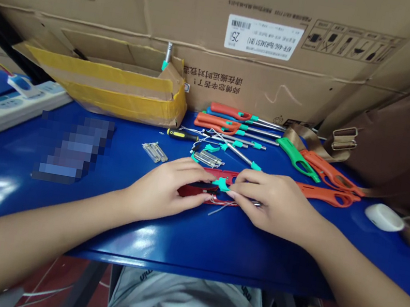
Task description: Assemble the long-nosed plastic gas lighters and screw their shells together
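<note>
My left hand (168, 186) and my right hand (268, 200) meet at the middle of the blue table (99, 220). Both pinch a red lighter body (206, 193) lying flat, with a teal trigger piece (221, 183) on top between my fingertips. Thin white wires (219, 207) trail out from under it toward me. My left fingers close on the red body's left end, while those of my right hand press the teal piece and a metal tube end.
Several red, orange and green long-nosed lighters (234, 121) lie behind my hands, with a black-yellow screwdriver (182, 134) and small metal parts (155, 151). An open taped carton (121, 90) stands back left, a power strip (4, 107) far left, a white mouse (383, 217) right.
</note>
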### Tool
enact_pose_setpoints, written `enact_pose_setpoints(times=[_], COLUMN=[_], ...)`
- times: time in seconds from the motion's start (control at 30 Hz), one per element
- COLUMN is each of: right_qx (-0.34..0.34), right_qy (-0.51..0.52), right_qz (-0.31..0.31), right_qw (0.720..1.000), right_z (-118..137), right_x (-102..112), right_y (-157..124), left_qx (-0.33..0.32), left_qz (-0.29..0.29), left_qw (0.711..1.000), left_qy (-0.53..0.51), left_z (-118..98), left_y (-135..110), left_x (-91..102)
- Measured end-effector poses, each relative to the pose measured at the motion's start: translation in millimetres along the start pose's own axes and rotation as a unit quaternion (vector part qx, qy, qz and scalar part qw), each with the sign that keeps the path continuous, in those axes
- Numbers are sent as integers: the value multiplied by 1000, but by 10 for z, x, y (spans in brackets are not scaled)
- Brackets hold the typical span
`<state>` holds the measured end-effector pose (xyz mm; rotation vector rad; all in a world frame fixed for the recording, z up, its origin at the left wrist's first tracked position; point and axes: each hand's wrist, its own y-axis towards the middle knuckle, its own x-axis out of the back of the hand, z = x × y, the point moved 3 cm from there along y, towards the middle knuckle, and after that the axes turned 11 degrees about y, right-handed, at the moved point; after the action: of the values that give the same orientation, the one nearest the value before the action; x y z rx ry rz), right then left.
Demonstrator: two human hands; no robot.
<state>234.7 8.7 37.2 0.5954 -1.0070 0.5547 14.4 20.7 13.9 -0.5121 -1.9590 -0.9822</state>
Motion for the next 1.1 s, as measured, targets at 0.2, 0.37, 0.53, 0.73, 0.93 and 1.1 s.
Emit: enact_pose_setpoints(times=[0.2, 0.37, 0.53, 0.73, 0.93, 1.1], right_qx=[37, 57, 13, 1, -12, -14], right_qy=[40, 4, -47, -71, -75, -46], right_qz=[-18, -14, 10, 74, 100, 109], right_qw=[998, 998, 999, 995, 992, 993], right_z=[35, 64, 7, -41, -39, -3], right_x=[-69, -130, -48, -33, -105, -123], right_y=[-3, 5, -2, -16, 12, 15], left_qx=[-10, -12, 17, 16, -2, -3], left_qz=[2, 14, 67, 106, 141, 133], left_qw=[1000, 1000, 997, 991, 982, 987], left_qy=[15, 14, 32, 82, 129, 91], left_z=[-8, -6, -17, -50, -47, -65], left_y=[-11, -1, -3, -9, 0, -30], left_x=[-14, -45, -57, -9, 7, 3])
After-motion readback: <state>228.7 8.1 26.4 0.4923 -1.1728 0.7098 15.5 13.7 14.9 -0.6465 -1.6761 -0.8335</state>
